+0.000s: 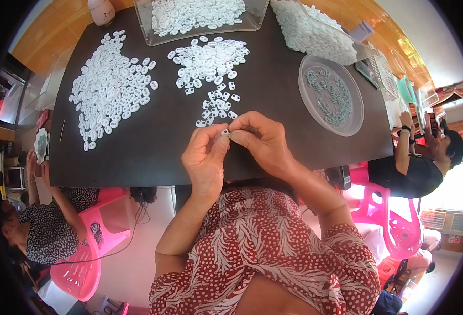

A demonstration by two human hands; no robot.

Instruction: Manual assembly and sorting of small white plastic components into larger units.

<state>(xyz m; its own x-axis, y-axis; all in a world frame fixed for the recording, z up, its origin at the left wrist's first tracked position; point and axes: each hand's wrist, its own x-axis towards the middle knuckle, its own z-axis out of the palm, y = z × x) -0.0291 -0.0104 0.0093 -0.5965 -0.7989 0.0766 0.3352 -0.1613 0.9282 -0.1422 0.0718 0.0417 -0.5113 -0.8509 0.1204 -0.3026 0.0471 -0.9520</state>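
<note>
Illumination is bright, even daylight. The strongest source lies at lower right, where a window area overexposes to white. The black table [137,152] shows only soft, faint shadows and no glare. Focus is sharp at centre. Fisheye distortion bends straight edges toward the rim; corners vignette to black.

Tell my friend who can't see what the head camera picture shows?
Two hands, left hand and right hand, pinch one small white piece between them over a black table. Heaps of white pieces and a round clear dish lie beyond.

Clear tray [205,37] cut off above.
</note>
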